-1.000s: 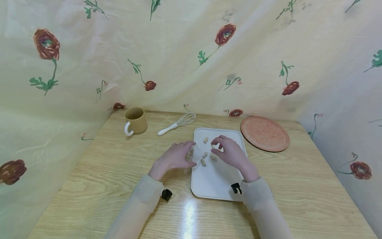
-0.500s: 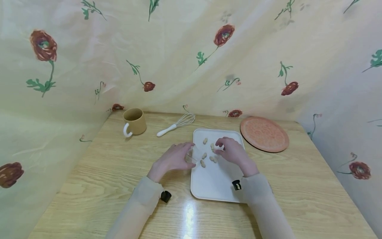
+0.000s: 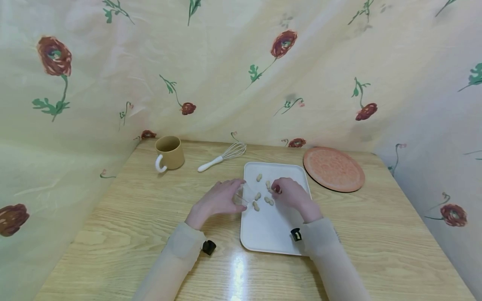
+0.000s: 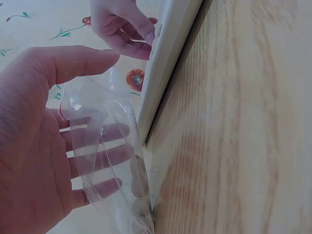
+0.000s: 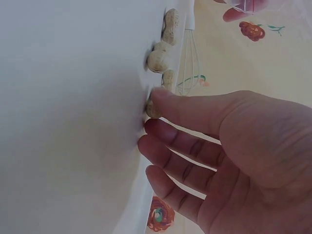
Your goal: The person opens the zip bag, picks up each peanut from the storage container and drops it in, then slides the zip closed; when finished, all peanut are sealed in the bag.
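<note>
My left hand (image 3: 218,197) curls round a clear plastic bag (image 4: 105,141) at the left rim of a white tray (image 3: 276,234). Thumb and fingers stand well apart on either side of it in the left wrist view. Low in the bag, blurred pale brown lumps (image 4: 139,183) show. Over the tray, my right hand (image 3: 291,194) has its thumb and index fingertip at a peanut (image 5: 152,110) and seems to pinch it. Several more peanuts lie about the tray's left half, one peanut (image 3: 256,205) nearest its left rim.
Behind the tray a white-handled whisk (image 3: 222,158) lies on the wooden table (image 3: 150,217). At the back left stands a tan mug (image 3: 171,154) with a white handle. A round reddish plate (image 3: 334,169) lies right of the tray. A flowered cloth (image 3: 233,75) hangs behind.
My right hand was over the peanuts, then drew slightly right with its fingers apart. Now its fingers have come together by a peanut. My left hand stays at the bag.
</note>
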Demonstrator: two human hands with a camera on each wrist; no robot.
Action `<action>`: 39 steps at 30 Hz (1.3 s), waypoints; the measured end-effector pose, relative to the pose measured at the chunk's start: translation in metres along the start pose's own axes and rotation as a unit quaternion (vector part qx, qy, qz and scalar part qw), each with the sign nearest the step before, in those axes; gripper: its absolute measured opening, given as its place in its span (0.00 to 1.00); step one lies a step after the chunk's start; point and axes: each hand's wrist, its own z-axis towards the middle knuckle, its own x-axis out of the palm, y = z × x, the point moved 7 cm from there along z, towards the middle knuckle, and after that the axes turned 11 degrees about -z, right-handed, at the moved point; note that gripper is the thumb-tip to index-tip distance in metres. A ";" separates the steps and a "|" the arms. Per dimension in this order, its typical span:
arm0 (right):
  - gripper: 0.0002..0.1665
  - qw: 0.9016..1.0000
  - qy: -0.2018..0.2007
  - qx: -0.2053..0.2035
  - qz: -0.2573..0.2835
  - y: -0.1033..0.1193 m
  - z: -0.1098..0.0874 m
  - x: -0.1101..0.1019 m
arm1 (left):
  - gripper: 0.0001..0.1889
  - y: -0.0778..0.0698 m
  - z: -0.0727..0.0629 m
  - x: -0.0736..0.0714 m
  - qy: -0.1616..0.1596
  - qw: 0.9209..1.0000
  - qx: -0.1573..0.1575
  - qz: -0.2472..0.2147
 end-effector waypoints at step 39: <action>0.07 0.997 -0.077 -0.016 0.008 0.002 -0.012 -0.022 | 0.42 0.000 0.001 0.001 0.005 1.000 -0.001 0.002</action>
